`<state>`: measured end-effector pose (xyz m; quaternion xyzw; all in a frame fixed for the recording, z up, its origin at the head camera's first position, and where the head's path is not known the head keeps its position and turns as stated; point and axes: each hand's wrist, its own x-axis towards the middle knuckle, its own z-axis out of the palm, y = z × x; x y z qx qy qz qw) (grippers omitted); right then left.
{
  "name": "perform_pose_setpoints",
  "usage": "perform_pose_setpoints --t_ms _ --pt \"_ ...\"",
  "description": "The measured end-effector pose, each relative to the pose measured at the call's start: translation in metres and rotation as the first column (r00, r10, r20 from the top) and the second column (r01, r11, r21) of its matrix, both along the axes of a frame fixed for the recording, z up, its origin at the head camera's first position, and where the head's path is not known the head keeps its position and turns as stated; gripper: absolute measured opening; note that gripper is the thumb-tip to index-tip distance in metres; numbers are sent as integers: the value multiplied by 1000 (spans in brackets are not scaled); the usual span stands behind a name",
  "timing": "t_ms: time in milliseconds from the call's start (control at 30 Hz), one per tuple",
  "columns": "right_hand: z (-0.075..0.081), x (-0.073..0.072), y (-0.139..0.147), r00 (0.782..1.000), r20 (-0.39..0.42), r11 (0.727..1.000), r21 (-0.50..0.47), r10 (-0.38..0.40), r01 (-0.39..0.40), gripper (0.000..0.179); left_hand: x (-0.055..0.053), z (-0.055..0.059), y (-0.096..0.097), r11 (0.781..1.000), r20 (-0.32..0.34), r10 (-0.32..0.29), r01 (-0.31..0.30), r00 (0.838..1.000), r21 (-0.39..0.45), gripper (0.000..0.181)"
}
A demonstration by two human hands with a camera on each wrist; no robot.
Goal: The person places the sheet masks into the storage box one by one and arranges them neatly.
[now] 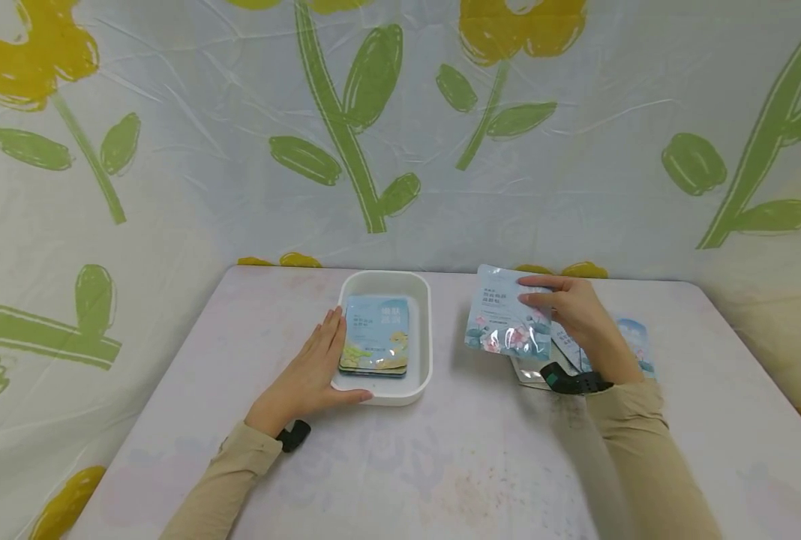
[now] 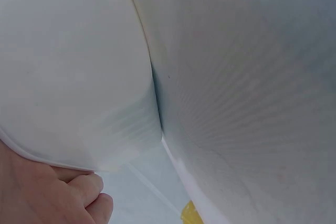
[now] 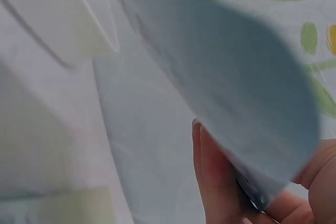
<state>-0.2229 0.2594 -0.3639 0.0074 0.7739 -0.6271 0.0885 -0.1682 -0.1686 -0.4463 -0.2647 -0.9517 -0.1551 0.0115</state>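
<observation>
A white plastic tub [image 1: 422, 322] stands left of the table's middle, with a short stack of sachets [image 1: 376, 334] lying flat inside it. My left hand [image 1: 309, 367] rests along the tub's left rim, fingers straight and thumb at the near edge. In the left wrist view its fingers [image 2: 86, 190] lie against the white wall. My right hand [image 1: 586, 319] pinches a light blue face mask sachet [image 1: 508, 311] with pink flowers by its right edge, raised over the table. The right wrist view shows the sachet [image 3: 226, 77] bent between thumb and fingers.
More sachets [image 1: 637, 341] lie spread on the table [image 1: 400, 465] beneath my right hand and wrist, partly hidden; one shows a silvery face. Behind the table hangs a flower-print cloth [image 1: 576, 195]. Dark wrist straps sit on both wrists.
</observation>
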Motion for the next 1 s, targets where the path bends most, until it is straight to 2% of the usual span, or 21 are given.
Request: perform_pose_setpoints --t_ms 233,533,800,1000 --pt "3 -15 -34 999 21 998 37 45 -45 48 -2 -1 1 1000 -1 2 -2 1000 0 131" --pt "-1 -30 -77 996 27 995 39 87 -88 40 -1 1 2 1000 19 2 -2 1000 -1 130" --pt "-8 -36 -116 995 40 991 92 90 -94 36 0 1 2 1000 3 0 0 1000 4 130" --pt "-16 -39 -144 993 39 990 82 114 -117 32 1 0 1 1000 19 10 -10 1000 5 130"
